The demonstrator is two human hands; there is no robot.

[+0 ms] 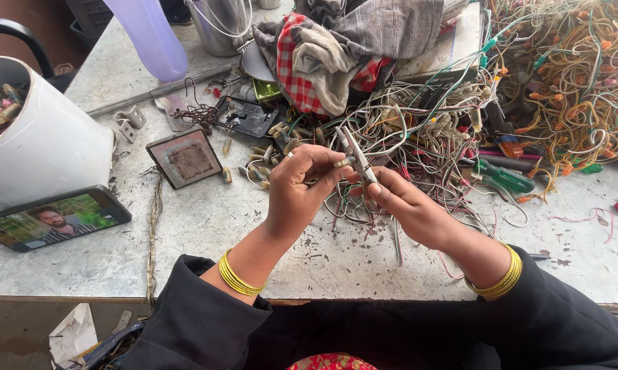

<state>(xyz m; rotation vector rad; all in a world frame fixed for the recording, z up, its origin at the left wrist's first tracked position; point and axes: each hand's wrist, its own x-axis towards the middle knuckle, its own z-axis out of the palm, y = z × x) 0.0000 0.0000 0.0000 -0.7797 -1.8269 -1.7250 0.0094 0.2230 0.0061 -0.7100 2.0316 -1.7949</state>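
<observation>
My right hand [408, 205] grips a pair of slim metal pliers [355, 152], jaws pointing up and away from me. My left hand [301, 183] pinches a small brass-coloured piece [342, 163] held against the pliers' jaws. Both hands hover just above the worn grey tabletop [213, 226], at the near edge of a big tangle of thin wires [418, 130]. Several small brass parts [264, 161] lie on the table just left of my left hand. Yellow bangles ring both wrists, and dark sleeves cover my forearms.
A white bucket [45, 147] of pink and brass bits stands at far left, a phone [52, 218] playing video in front of it. A square metal plate [184, 157], a dark circuit part [246, 116], crumpled checked cloth [323, 55], a green-handled tool [504, 177] and orange-tipped wires [576, 75] crowd the back.
</observation>
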